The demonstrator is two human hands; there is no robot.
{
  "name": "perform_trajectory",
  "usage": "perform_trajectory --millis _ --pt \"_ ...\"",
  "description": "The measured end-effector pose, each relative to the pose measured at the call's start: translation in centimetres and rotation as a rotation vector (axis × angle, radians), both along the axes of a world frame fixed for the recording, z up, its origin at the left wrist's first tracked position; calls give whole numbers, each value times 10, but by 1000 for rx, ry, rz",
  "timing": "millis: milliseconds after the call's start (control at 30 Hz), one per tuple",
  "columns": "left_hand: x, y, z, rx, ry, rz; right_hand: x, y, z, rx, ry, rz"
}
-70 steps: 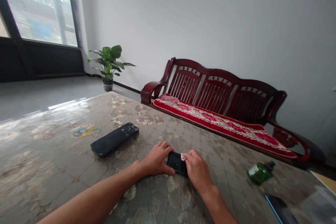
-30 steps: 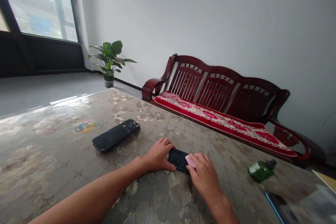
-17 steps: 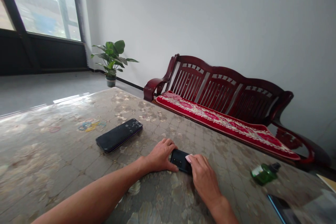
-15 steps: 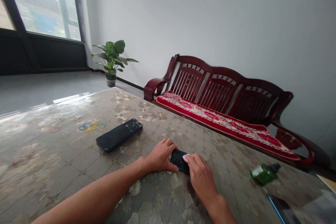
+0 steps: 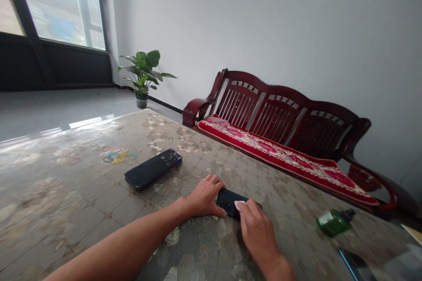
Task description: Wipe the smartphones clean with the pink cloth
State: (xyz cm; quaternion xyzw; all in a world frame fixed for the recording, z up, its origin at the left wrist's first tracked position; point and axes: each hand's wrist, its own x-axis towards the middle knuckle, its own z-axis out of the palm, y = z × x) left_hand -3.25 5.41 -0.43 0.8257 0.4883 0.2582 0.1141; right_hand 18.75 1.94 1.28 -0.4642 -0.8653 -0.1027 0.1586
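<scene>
A dark smartphone (image 5: 227, 203) lies back up on the table in front of me, its camera area showing near the left end. My left hand (image 5: 206, 196) grips that end between thumb and fingers. My right hand (image 5: 257, 228) is closed on a small pale pink pad (image 5: 239, 205) and presses it against the phone's back. The right fingers cover part of the phone; whether the pad is cloth or sponge I cannot tell. Left of my hands lies a larger black phone (image 5: 153, 169) with pale specks on its upper end, apparently on top of another slab.
Coloured rubber bands (image 5: 117, 156) lie at the left. A green bottle (image 5: 334, 222) with a black top rests on its side at the right, near a blue-edged phone (image 5: 356, 265). Beyond the patterned tabletop (image 5: 108, 215) stand a wooden bench (image 5: 263, 105) and a potted plant (image 5: 141, 79).
My right hand and the pink pad have shifted slightly along the phone, and more of its far edge shows. My left hand keeps its grip. The whole view has shifted a little.
</scene>
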Motion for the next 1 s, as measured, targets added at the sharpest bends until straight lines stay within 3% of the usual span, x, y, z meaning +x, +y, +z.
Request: perform_trajectory --millis 200,500,700,767,1000 --pt "2 -1 1 24 11 20 -41 11 5 -18 11 44" --pt "1 -1 1 13 -5 12 -12 20 6 -30 -18 -126" --pt "2 -1 2 22 11 14 -57 18 12 -76 -17 -77" --pt "2 -2 3 17 13 19 -60 19 13 -83 -14 -68" --pt "1 -3 8 -30 41 38 7 29 13 -69 -27 -211"
